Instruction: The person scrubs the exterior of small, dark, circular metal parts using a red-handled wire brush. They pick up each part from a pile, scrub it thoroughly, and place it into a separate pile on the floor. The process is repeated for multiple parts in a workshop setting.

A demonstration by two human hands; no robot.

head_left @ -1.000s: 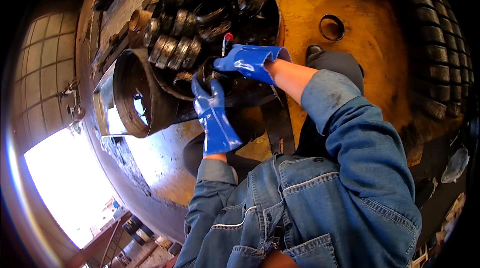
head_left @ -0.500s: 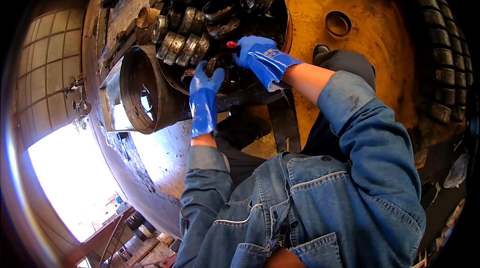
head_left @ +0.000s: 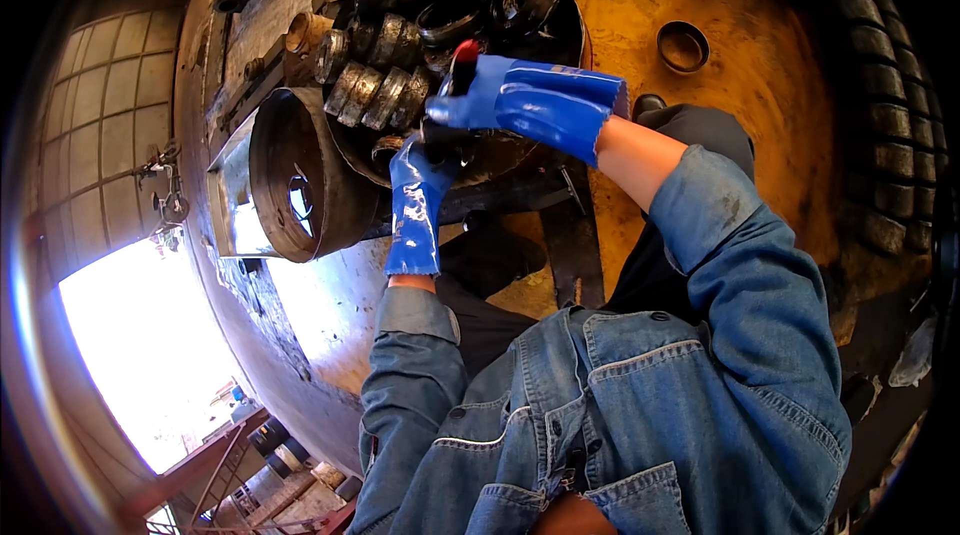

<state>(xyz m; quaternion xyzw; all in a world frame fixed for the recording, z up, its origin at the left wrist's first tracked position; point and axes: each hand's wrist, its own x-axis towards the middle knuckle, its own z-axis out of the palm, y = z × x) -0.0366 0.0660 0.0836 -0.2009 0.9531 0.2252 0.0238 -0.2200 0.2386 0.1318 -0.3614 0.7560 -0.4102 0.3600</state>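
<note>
Both my hands wear blue rubber gloves and work over a wide round pan (head_left: 584, 45) full of dark, oily metal rings (head_left: 385, 95). My left hand (head_left: 416, 175) is closed on a dark metal ring (head_left: 447, 143) at the pan's near side; most of that ring is hidden by the gloves. Just above it my right hand (head_left: 490, 95) is wrapped round a tool with a red end (head_left: 466, 51). The rest of this tool is covered, so its kind cannot be made out. Beside my left hand lies another ring (head_left: 386, 148).
An open metal drum (head_left: 318, 175) lies on its side left of the pan. A shallow round dish (head_left: 683, 46) sits on the yellow-brown floor (head_left: 780, 135) to the right. Stacked rings (head_left: 890, 120) stand at the far right. A dark metal support (head_left: 572, 245) runs below the pan.
My right hand has moved left, over the ring at my left hand, and the red end of its tool has tilted upward. My left hand has shifted slightly down.
</note>
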